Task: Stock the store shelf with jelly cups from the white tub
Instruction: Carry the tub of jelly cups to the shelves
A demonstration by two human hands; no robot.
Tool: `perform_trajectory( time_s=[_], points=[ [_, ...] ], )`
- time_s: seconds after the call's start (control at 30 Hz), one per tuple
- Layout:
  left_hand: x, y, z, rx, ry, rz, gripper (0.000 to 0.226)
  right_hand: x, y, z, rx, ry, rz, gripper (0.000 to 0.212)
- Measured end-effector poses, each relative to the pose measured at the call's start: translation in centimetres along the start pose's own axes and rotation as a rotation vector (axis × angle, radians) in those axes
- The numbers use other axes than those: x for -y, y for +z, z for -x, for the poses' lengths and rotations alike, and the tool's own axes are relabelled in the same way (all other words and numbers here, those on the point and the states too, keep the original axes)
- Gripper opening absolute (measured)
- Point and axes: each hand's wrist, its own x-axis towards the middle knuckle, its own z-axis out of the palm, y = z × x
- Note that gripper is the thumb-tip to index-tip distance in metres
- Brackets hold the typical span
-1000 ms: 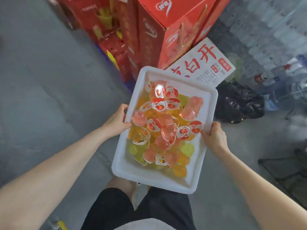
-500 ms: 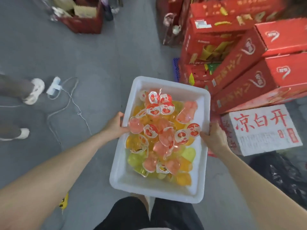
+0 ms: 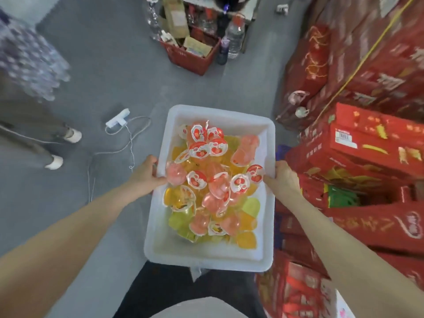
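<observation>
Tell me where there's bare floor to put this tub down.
Bare grey floor lies ahead and left, between the red basket and the power strip; another patch lies left of the white tub that both hands hold, below the cord. The right is crowded with stacked red cartons.

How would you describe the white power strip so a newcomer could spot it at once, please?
Start at the white tub held in both hands, then look left across the grey floor. The power strip lies there, the only small white bar trailing a looping cord.
</observation>
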Motion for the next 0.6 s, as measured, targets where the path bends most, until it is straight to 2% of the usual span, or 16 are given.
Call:
perform_trajectory(
  time_s=[0.3, 0.6],
  points=[
    [-3.1, -10.7, -15.6, -0.073, -0.105, 0.227, 0.042, 15.8, -1.2, -20.3, 0.050, -0.117, 0.105, 0.038],
    [-7.9, -26.6, -34.0, -0.129, -0.120, 0.198, 0.037, 32.9, -1.6, -38.9, 0.082, -0.119, 0.094, 0.032]
  ],
)
